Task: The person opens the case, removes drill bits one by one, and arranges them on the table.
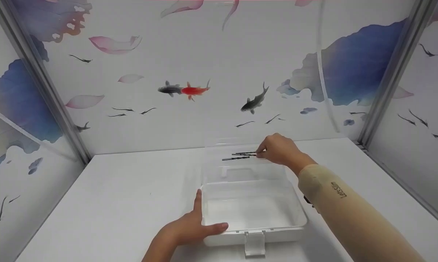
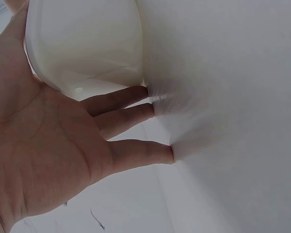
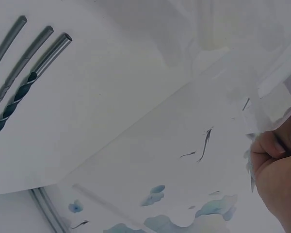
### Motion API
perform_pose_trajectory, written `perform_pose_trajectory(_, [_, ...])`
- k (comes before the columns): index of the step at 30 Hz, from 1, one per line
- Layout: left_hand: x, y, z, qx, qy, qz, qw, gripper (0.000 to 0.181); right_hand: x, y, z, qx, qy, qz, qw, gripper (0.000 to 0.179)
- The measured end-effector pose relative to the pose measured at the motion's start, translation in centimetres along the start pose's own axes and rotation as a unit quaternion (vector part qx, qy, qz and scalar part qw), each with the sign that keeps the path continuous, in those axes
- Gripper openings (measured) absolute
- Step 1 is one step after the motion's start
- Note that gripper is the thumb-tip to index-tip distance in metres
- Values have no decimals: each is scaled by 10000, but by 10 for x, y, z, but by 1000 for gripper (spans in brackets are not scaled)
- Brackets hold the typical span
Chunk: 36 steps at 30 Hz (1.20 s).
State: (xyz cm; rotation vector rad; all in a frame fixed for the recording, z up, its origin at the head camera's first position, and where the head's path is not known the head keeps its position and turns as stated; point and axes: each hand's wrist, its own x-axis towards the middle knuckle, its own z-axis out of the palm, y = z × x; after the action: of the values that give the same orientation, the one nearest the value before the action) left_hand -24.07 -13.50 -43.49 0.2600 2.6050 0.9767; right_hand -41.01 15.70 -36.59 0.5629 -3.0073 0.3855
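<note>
A clear plastic box (image 1: 255, 236) with a front latch (image 1: 254, 244) stands on the white table, its transparent lid (image 1: 219, 171) raised at the back. My left hand (image 1: 188, 227) steadies the box's left front corner, thumb over the rim. In the left wrist view its fingers (image 2: 140, 151) reach out straight, tips at the table. My right hand (image 1: 281, 149) pinches the lid's edge; in the right wrist view the curled fingers (image 3: 269, 145) are at the clear plastic. Dark twist drill bits (image 1: 235, 158) show behind the lid; three drill bits (image 3: 51, 53) lie side by side on the table.
Printed panels (image 1: 219, 120) with fish and petals enclose the table's back and sides. Metal posts (image 1: 397, 72) stand at the back corners. The white tabletop (image 1: 131, 203) stretches left of the box.
</note>
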Motion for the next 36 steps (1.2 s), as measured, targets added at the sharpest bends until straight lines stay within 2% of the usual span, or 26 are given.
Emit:
perform_pose_trajectory(6, [-2, 0, 0, -97, -26, -26, 9999, 133, 0, 1, 4, -51, 261, -241, 9994, 12])
perform_pose_trajectory(16, [-1, -1, 0, -177, -38, -1, 9998, 133, 3, 1, 1, 280, -133, 107, 9995, 16])
perform_pose_trajectory(21, [0, -2, -1, -204, -44, 6, 9998, 134, 4, 1, 4, 444, -27, 189, 9988, 14])
perform_pose_trajectory(30, [0, -3, 0, -175, -6, 32, 9998, 133, -1, 5, 8, 343, 383, -257, 9983, 12])
perform_pose_trajectory(33, [1, -1, 1, -151, -24, 20, 9999, 133, -2, 9, 6, 395, 337, -299, 9982, 13])
perform_pose_trajectory(36, [0, -1, 0, -122, -20, -6, 9999, 133, -1, 12, 1, 699, 147, -261, 9971, 13])
